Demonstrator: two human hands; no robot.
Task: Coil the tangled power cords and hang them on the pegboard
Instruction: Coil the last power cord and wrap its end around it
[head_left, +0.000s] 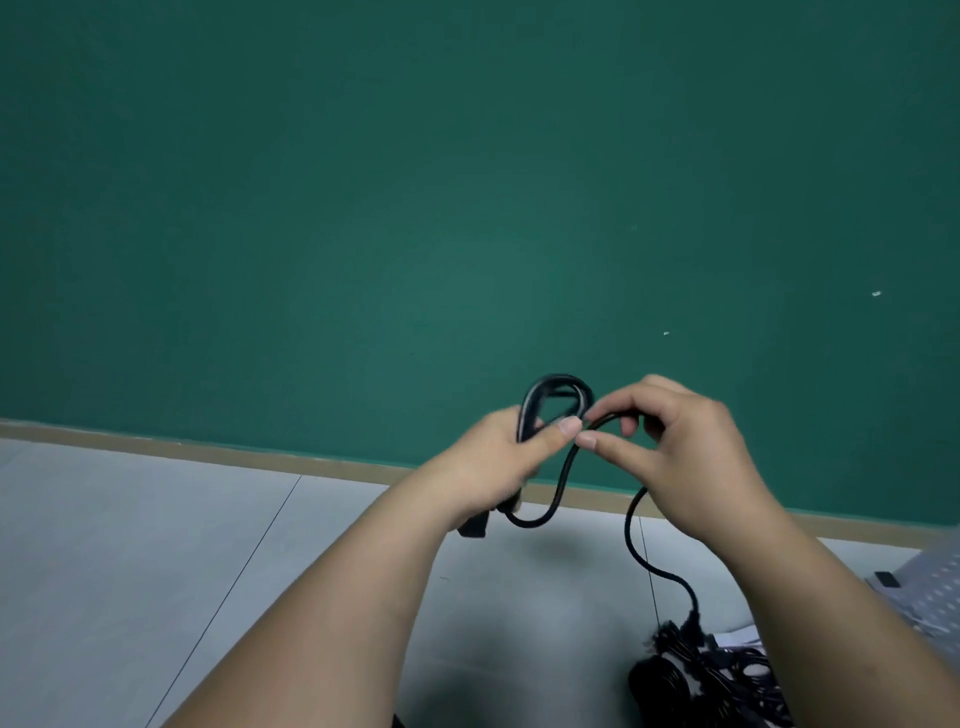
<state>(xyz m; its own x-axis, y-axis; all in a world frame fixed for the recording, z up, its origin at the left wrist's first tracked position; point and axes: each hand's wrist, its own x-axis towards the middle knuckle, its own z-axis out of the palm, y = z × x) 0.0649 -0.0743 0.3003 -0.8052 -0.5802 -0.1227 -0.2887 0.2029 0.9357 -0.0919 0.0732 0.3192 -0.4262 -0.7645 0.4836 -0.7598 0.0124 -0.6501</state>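
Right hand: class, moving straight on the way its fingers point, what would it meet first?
Probably the left hand, gripping the coiled cord just ahead of the right hand; depth is unclear.

Bare forearms (363, 597), left hand (498, 457), right hand (691, 457), short plain nails on fingers (610, 445).

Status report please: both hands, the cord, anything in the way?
Left hand grips small loops of thin black power cord. Right hand pinches its free strand. Tail runs down to dark tangled pile. Pegboard not in view.

Hands (501, 457) (680, 457) forward, seemingly mid-pinch.
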